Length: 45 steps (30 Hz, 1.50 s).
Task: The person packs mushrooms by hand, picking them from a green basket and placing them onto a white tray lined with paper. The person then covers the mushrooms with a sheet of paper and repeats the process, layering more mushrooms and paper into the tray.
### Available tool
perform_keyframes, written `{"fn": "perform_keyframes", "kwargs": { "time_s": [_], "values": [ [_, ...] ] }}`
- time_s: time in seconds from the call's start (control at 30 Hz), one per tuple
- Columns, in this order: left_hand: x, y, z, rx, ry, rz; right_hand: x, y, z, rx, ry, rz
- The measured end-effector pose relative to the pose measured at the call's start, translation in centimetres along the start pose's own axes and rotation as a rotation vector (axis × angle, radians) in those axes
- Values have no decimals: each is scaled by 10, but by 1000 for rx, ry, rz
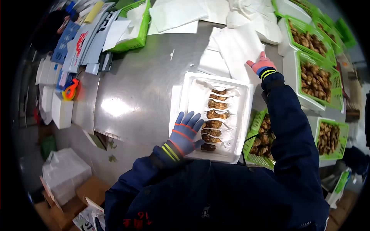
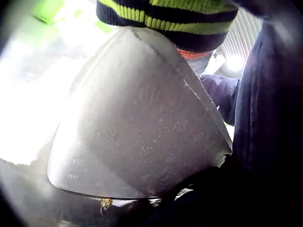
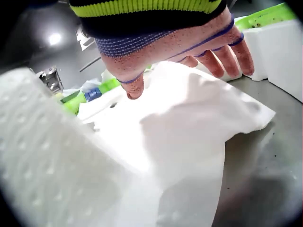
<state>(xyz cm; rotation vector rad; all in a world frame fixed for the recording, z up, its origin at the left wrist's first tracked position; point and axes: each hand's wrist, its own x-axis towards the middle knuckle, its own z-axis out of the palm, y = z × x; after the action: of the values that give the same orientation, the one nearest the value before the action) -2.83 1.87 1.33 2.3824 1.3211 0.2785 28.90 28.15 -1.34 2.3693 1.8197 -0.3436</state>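
Resting at the box's near-left edge, the left hand (image 1: pixel 185 131) is lying palm down in its blue glove, its fingers spreading loosely and pointing away from the body, gripping nothing, while the brown pieces (image 1: pixel 214 114) are sitting beside it in a column on white paper inside the white box (image 1: pixel 219 78). The left arm (image 1: pixel 138 171) is bending across the front of the body, its striped cuff showing just short of the box. Over on the other side, the right arm (image 1: pixel 291 115) is extending well forward past the box's right wall, and the pink-gloved right hand (image 1: pixel 264 63) is lying at the edge of the white sheets (image 1: pixel 241 44), thumb standing out sideways, the other fingers pointing forward, the whole hand looking relaxed and released. In the right wrist view those fingers are slanting down over the paper, its edge rising between thumb and fingers; how firmly they are touching, we're not able to tell. Green baskets (image 1: pixel 337 88) of more brown pieces are lining the right.
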Motion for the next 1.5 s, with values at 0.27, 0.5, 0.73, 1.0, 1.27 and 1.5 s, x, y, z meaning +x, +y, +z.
{"fn": "perform_keyframes", "kwargs": {
  "time_s": [0.27,0.5,0.73,1.0,1.27,1.5],
  "values": [
    [1,2,-1,6,-17,-6,31,13,9,51,130,-145],
    [32,1,-62,-141,353,113,-77,48,-105,669,484,-244],
    [91,37,-63,-1211,340,104,-275,-13,-57,1219,120,-196],
    [121,38,22,-158,91,77,-321,-14,43,425,310,-103],
    [130,47,56,471,-319,137,-362,-54,30,352,270,-358],
    [130,39,32,488,-403,201,-324,-54,74,10,-35,-274]
  ]
}}
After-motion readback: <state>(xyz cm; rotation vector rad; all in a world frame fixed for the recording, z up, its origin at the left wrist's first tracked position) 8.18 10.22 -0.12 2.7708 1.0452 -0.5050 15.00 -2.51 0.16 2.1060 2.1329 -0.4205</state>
